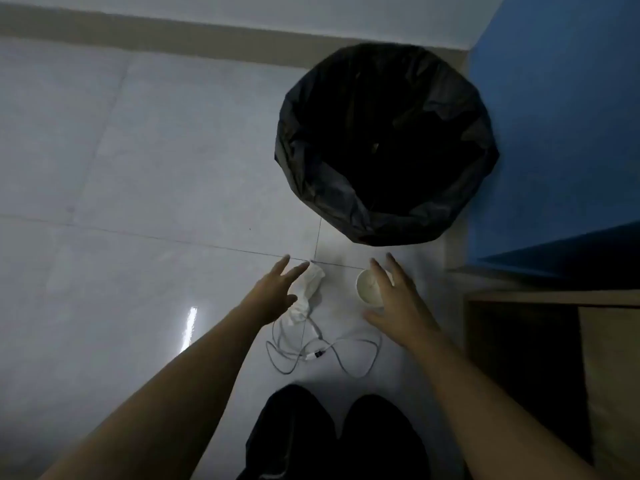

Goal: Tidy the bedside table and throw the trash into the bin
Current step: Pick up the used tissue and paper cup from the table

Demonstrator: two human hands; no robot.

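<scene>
The left grip (273,291) is spread, fingers straight, holding nothing. Just under and beyond its fingertips lies a crumpled white paper tissue (306,289) on the pale glossy tiled floor (138,168); whether skin touches paper, I cannot tell. The tissue should be feather-light, soft and limp, so a loose pinch at its bunched middle ought to lift it, though it may unfurl and trail.

Nearer the person than both grips, a thin grey-white charging cable (311,355) sprawls in loops, 1 strand running under the tissue. It looks floppy and could snag and come up with the paper. It is probably a keeper, not trash.

Under the right grip (398,303), also spread and holding nothing, stands a small white paper cup (365,289), upright, mouth up, partly hidden by the fingers. It is likely light and thin-walled, and would crush if squeezed hard. Taking it round the wall just below the rim seems safest.

Beyond both grips stands the round bin lined with a black plastic bag (381,223), mouth open. To the right of the right grip is the brown wooden bedside desk (554,299).
</scene>
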